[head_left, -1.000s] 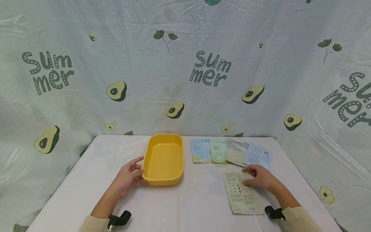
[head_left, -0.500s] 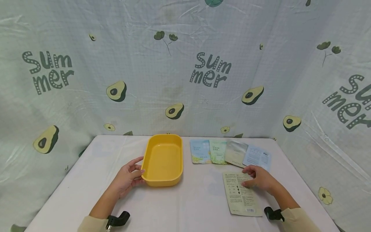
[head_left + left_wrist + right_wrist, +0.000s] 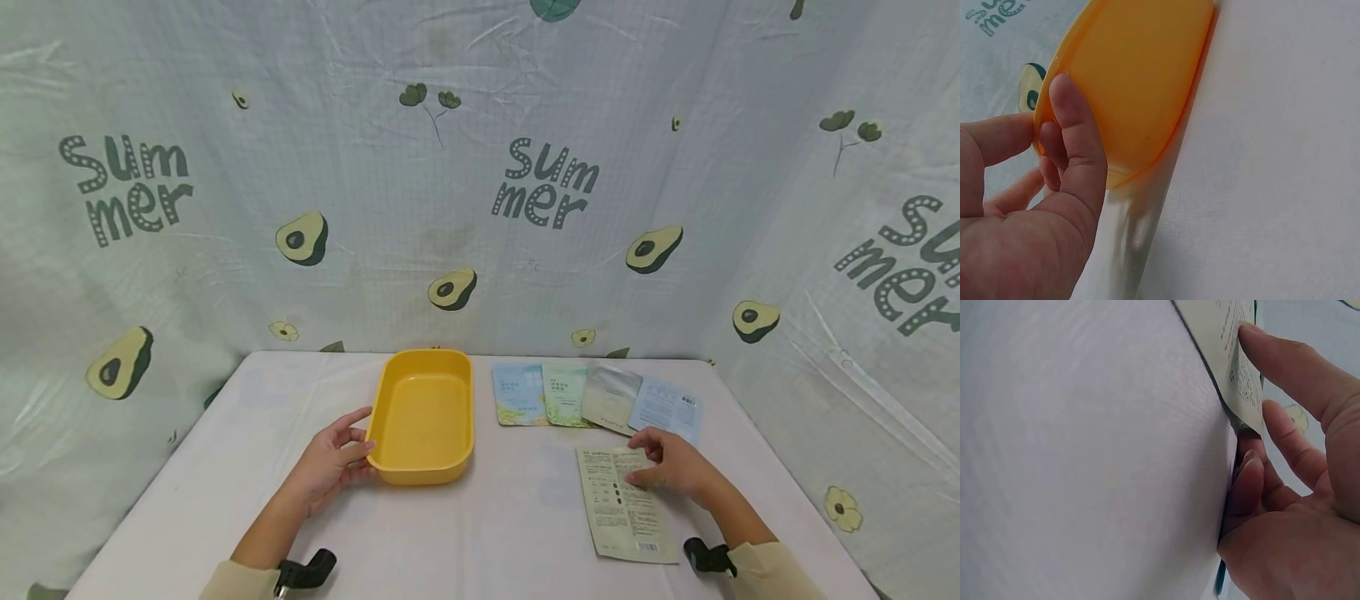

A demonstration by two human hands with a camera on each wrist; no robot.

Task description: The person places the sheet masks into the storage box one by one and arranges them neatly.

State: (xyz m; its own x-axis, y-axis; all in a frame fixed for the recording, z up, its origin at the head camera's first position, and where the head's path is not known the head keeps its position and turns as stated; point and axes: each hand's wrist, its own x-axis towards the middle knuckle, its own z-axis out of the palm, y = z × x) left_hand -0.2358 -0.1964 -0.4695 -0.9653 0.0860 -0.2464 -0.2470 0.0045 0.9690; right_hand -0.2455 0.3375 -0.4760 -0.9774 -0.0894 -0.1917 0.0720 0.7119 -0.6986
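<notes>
My left hand holds the near left corner of a yellow plastic tray. In the left wrist view the thumb lies on the inside of the tray wall, with the other fingers at the outside of the rim. On the right, my right hand grips the upper right side of a pale green sachet printed with small text and a barcode. Seen from the right wrist, the thumb presses on the sachet's printed face and curled fingers reach under its edge, which lifts and bends.
Behind the sachet lie a blue packet, a light green packet, a silver packet and a pale blue packet, overlapping in a row. A white cloth covers the table. Printed sheeting hangs behind it.
Both hands keep their hold on the tray and the sachet. The whole head view has shifted slightly; nothing else visibly differs.
</notes>
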